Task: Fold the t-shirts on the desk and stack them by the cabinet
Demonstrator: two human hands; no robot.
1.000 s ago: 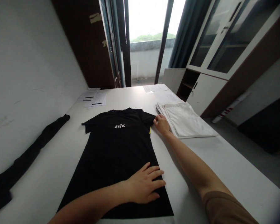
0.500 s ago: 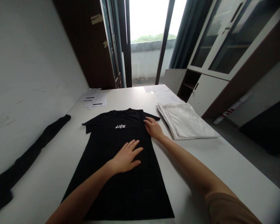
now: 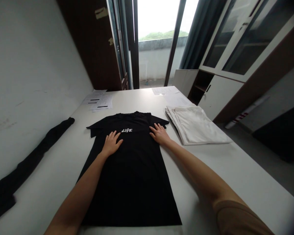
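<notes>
A black T-shirt (image 3: 134, 176) lies spread flat on the white table, its collar at the far side and its hem toward me. Small white lettering (image 3: 126, 130) marks its chest. My left hand (image 3: 111, 143) rests on the upper left of the chest, just left of the lettering, fingers spread. Flat near the right sleeve, my right hand (image 3: 159, 134) touches the shirt's right edge below the armpit, its fingers stretched out. Neither hand grips the cloth.
Right of the shirt lies a folded white cloth (image 3: 198, 125). A long black garment (image 3: 36, 153) stretches along the wall side. Papers (image 3: 100, 100) lie at the far left of the white table (image 3: 198, 169), more papers (image 3: 168, 93) at its far edge. Cabinets (image 3: 222, 94) stand beyond on the right.
My left hand has moved away from me and leftward, from the shirt's middle to its upper left chest. The right hand stays near the right sleeve, its fingers slightly more spread.
</notes>
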